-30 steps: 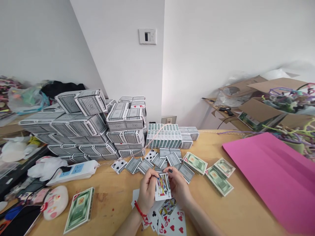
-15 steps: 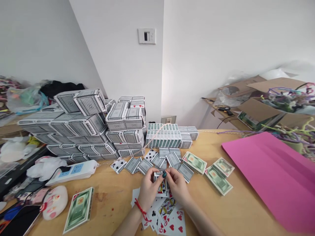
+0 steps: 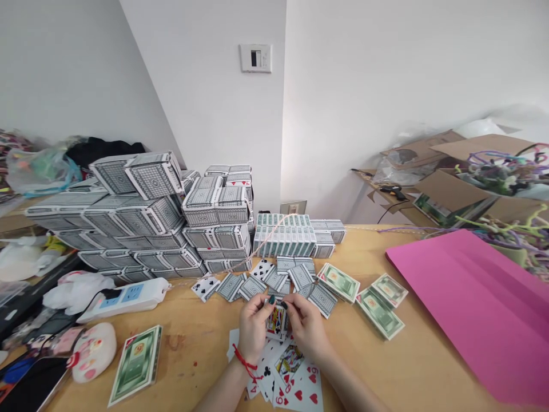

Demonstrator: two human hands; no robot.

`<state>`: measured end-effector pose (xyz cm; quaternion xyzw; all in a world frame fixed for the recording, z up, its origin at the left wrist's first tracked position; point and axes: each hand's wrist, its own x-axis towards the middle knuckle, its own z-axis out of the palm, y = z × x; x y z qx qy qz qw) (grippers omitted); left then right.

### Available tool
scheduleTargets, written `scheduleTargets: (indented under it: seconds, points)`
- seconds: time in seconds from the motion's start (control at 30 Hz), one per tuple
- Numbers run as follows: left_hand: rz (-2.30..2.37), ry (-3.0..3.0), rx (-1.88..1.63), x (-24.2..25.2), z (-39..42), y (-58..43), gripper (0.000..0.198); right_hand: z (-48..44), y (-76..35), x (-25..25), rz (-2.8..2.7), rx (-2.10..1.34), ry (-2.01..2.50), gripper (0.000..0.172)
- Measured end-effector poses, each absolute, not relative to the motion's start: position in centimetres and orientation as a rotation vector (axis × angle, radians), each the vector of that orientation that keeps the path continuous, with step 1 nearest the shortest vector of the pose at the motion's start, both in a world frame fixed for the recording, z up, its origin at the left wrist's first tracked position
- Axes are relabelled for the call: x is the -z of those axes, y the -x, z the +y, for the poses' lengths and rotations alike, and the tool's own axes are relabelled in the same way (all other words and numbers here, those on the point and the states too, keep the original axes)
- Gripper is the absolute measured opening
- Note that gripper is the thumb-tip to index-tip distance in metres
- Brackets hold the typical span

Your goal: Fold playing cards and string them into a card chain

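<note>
On the wooden desk (image 3: 193,349), just in front of the person, the left hand (image 3: 255,335) and the right hand (image 3: 307,329) meet over a playing card (image 3: 277,323). Both grips are closed, with the fingertips of each hand pinching the card near its top edge and the card standing tilted between them. It shows a court card face with a club mark, though the fingers hide part of it. A red string bracelet (image 3: 245,363) circles the left wrist.

Directly below the hands lie loose face-up cards (image 3: 298,386), including hearts and another court card. Just beyond them, a scattered row of face-down cards (image 3: 253,288) spreads across the desk. Green-printed card boxes (image 3: 380,312) sit to the right, beside a large pink sheet (image 3: 472,309). Another green box (image 3: 136,366) lies to the left, near a white power strip (image 3: 122,300) and a round plush pad (image 3: 93,352). Behind everything rises a tall pile of grey patterned card boxes (image 3: 214,209), next to a tied row of card packs (image 3: 285,240). An open cardboard box (image 3: 450,194) holding pipe cleaners stands at the far right.
</note>
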<state>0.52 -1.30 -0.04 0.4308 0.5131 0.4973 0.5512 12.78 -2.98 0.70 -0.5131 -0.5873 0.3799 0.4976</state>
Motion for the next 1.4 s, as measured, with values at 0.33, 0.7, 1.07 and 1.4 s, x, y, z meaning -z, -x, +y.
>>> scheduleTargets:
  seconds: [0.33,0.7,1.07,1.4]
  points:
    - [1.100,-1.157,-1.013,-0.4,-0.7,-0.1,0.027,-2.1,-13.5,0.6,-1.071,-1.075,1.266,0.031]
    - [1.184,-1.106,-0.981,1.0,-0.3,0.1,0.023,-1.4,-14.2,0.5,-1.041,-1.164,1.210,0.032]
    - [1.098,-1.025,-1.100,0.8,-0.4,-0.4,0.022,-1.0,-14.2,1.1,-0.983,-1.183,1.167,0.035]
    - [1.130,-0.804,-1.160,-0.2,-0.2,0.1,0.029,-1.2,-14.5,0.3,-0.966,-1.471,1.155,0.035]
